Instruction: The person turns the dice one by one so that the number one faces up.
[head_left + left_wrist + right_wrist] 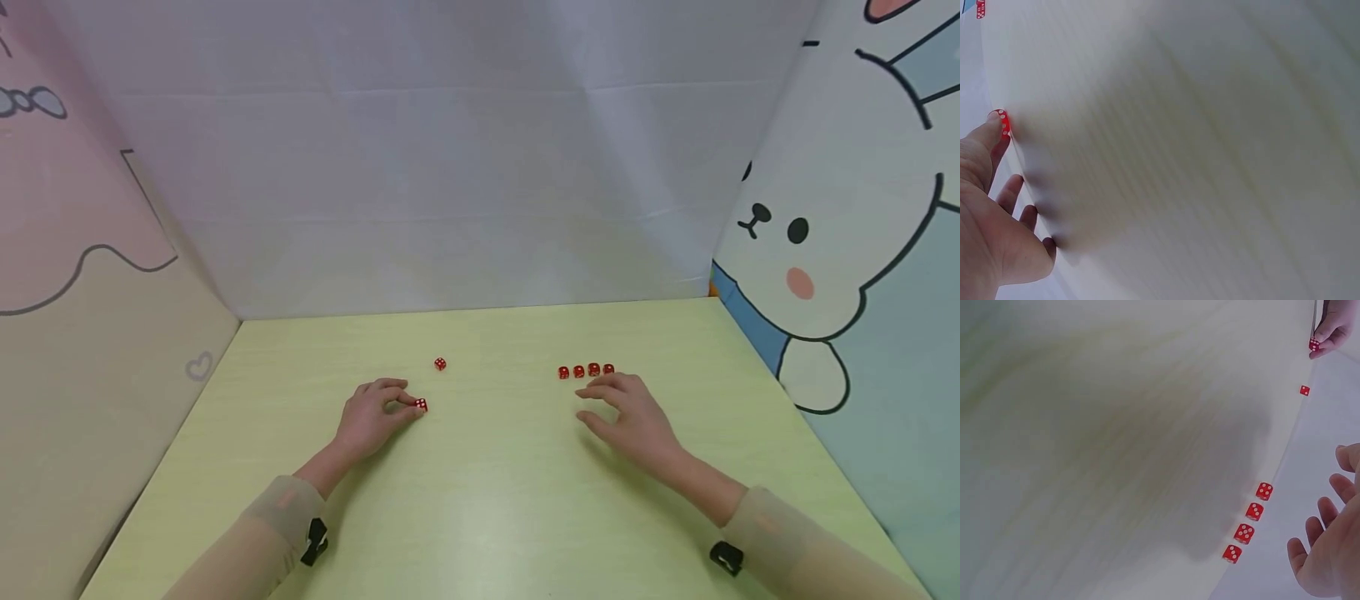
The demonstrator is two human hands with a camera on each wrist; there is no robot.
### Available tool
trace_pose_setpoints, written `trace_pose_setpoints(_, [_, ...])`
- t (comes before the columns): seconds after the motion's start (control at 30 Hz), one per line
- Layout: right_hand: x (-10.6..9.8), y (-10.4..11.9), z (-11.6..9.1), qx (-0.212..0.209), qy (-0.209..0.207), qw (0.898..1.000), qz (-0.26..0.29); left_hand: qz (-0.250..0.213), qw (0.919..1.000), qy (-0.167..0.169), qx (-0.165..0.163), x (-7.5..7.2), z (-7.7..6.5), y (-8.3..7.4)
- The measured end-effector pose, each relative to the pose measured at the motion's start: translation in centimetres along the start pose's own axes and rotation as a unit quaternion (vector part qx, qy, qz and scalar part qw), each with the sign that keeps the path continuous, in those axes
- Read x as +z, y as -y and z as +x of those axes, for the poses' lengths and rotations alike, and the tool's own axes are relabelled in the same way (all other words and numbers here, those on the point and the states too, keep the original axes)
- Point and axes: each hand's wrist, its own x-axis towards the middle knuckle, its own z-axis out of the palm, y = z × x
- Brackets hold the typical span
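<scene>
My left hand (pixel 373 419) pinches a red die (pixel 422 405) with white pips between thumb and index finger, low over the table. In the left wrist view that pinched die (pixel 1004 123) shows at the thumb tip, the other fingers spread near the tabletop. Just beyond it on the table lies a lone red die (pixel 440 364). To the right, several red dice (pixel 579 372) stand in a short row. My right hand (pixel 628 418) hovers in front of the row, fingers loosely bent and holding nothing; its fingertips overlap the rightmost die in the head view.
The pale yellow-green table (pixel 487 500) ends at a white cloth backdrop (pixel 450 183). A cartoon-printed panel (pixel 847 250) rises on the right, and a pink and beige panel (pixel 97 375) on the left. Small black devices (pixel 315 542) are strapped at both sleeves.
</scene>
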Motion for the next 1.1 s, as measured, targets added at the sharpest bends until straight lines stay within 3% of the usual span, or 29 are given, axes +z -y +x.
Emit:
trace_pose_setpoints(0.3, [1.1, 1.6, 1.3, -0.042, -0.01, 0.999, 0.014, -0.011, 0.9999, -0.006, -0.002, 0.9, -0.3, 0.4])
trace_pose_setpoints(0.63, [3.9, 3.8, 4.0, -0.058, 0.022, 0.998, 0.016, -0.012, 0.9998, -0.012, 0.005, 1.9, -0.5, 1.1])
trace_pose_setpoints(1.1, [7.2, 6.0, 8.2, -0.029, 0.083, 0.996, -0.027, -0.002, 0.9998, -0.01, 0.014, 1.8, -0.9, 0.2])
